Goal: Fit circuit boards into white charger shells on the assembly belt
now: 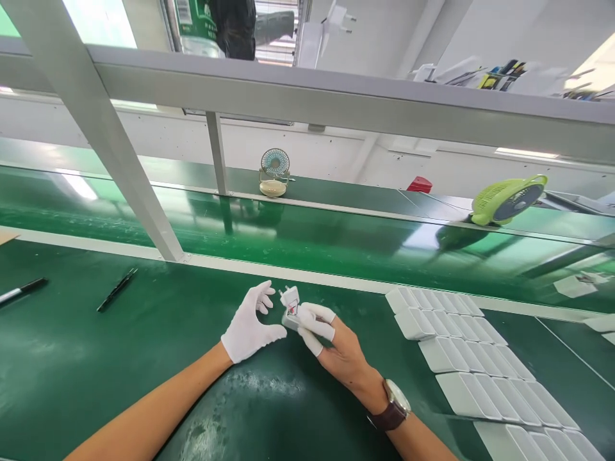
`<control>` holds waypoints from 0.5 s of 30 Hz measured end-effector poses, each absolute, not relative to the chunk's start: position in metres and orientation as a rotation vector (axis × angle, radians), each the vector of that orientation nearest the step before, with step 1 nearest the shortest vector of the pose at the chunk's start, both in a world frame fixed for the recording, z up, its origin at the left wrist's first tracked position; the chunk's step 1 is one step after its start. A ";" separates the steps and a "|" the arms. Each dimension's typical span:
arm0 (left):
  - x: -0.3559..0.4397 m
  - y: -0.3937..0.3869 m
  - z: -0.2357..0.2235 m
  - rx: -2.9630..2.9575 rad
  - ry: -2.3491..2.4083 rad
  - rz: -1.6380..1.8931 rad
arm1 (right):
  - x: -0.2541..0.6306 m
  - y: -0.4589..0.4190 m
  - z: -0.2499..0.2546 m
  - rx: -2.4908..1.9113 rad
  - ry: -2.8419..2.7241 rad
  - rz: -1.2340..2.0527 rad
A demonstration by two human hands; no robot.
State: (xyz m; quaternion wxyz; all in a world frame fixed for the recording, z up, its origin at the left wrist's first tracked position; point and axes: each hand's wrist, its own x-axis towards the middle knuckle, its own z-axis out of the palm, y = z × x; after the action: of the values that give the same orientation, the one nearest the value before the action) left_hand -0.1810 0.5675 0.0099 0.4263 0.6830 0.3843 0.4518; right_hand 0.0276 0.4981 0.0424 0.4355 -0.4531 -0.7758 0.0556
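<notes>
My right hand (331,342), with white finger cots on thumb and fingers and a watch on the wrist, pinches a small white charger part (291,308) with metal prongs and red wiring showing. My left hand (250,325), in a white glove, hovers just left of the part with fingers curled apart, holding nothing. Both hands are over the green bench mat (96,358).
Rows of white charger shells (461,358) lie to the right. Two black pens (118,289) lie at the left. A green conveyor belt (307,234) runs behind, with a small teal fan (275,171) and a green fan (507,200) beyond. A grey frame post (110,141) slants at left.
</notes>
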 end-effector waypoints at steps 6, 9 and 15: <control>-0.179 0.557 0.022 1.927 0.993 1.210 | 0.027 0.499 0.038 -1.112 -2.037 0.251; -0.177 0.556 0.029 2.119 0.899 1.253 | 0.026 0.500 0.027 -1.145 -2.116 0.311; -0.181 0.560 0.031 2.265 0.638 1.228 | 0.030 0.496 0.014 -1.238 -2.124 0.266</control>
State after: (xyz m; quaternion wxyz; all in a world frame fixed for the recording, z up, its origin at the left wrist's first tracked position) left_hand -0.1807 0.5604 0.0310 0.2413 0.8280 0.2333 0.4492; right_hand 0.0305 0.4964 0.0137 0.3282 -0.4727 -0.8115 0.1017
